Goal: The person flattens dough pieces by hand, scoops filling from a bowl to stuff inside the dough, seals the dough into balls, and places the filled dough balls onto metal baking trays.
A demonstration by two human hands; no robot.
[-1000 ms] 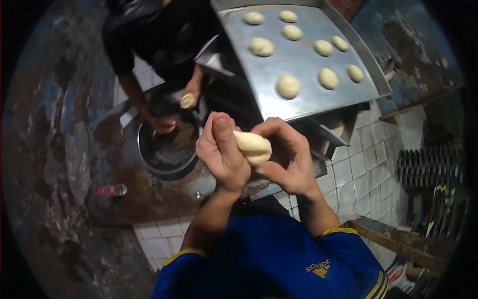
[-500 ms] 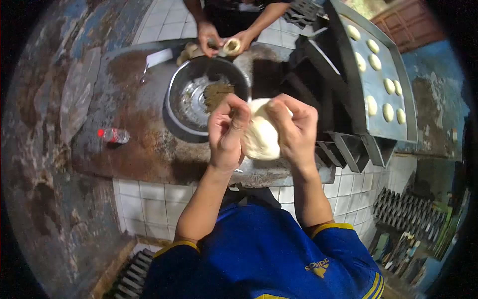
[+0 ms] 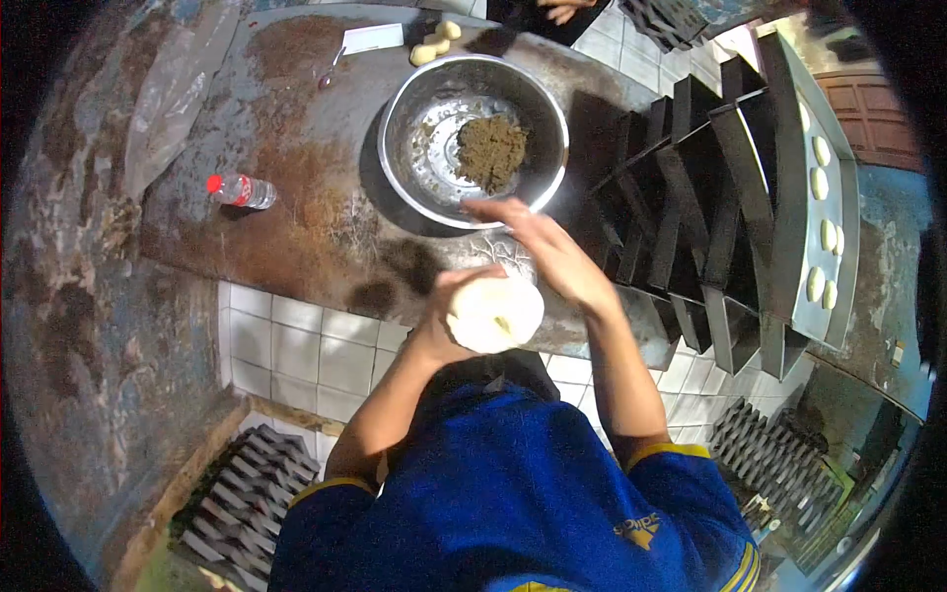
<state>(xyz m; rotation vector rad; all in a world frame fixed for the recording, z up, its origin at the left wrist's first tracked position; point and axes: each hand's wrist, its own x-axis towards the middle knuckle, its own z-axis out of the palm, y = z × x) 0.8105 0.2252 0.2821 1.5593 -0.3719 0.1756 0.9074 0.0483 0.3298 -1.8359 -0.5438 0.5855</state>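
My left hand (image 3: 440, 314) holds a flattened round of pale dough (image 3: 496, 314) over the near edge of the table, its fingers partly hidden behind it. A small fold or crease shows on the dough. My right hand (image 3: 554, 259) is apart from the dough, its fingers stretched toward the near rim of the steel bowl (image 3: 393, 168); I cannot tell whether they touch it. Inside the bowl lies a heap of brown crumbly filling (image 3: 493, 153), and smears cling to the metal.
Several small dough pieces (image 3: 434, 44) lie behind the bowl near a white card (image 3: 373, 37). A red-capped bottle (image 3: 242, 191) stands at left. Stacked metal tins (image 3: 681, 187) and a tray (image 3: 838, 178) of dough rounds are at right. Another person's hand (image 3: 562, 10) shows at the top.
My right hand has let go of the dough and moved toward the bowl, while my left hand keeps the dough. The view has shifted, and the other person's hands have left the dough pieces.
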